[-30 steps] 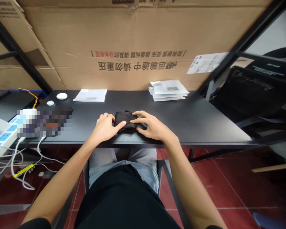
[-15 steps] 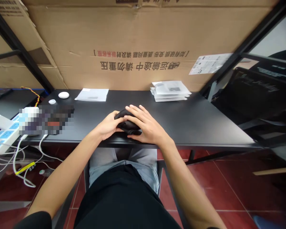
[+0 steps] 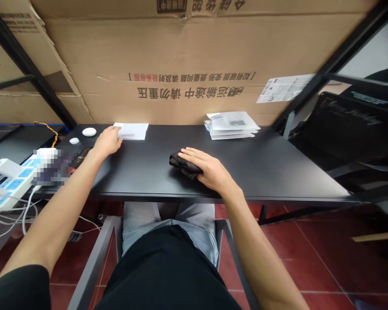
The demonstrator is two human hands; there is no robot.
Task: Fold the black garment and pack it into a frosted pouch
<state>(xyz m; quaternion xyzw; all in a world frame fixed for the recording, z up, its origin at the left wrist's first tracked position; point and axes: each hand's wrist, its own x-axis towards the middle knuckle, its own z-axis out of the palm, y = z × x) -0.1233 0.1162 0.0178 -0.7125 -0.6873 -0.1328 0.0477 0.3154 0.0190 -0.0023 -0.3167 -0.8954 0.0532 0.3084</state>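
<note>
My right hand (image 3: 210, 168) lies flat on a folded black cloth (image 3: 185, 165), its fingers pressing the top and covering the cloth's right part. The cloth sits near the middle of the black tabletop (image 3: 261, 172). My left hand (image 3: 107, 142) is far to the left, its fingertips at the lower left edge of a flat white paper packet (image 3: 134, 131). The hand hides the packet's corner, so any grip on it is hidden.
Two white rounded objects (image 3: 89, 131) lie left of the packet. Several plastic-wrapped packets (image 3: 232, 125) are stacked at the back right. A white power strip (image 3: 11, 183) with cables is at the left, beside a pixelated patch (image 3: 50, 167). Cardboard (image 3: 181, 51) stands behind the table.
My left hand has left the cloth and moved to the far left, reaching the white packet. My right hand now lies flatter on the cloth, which stays on the table.
</note>
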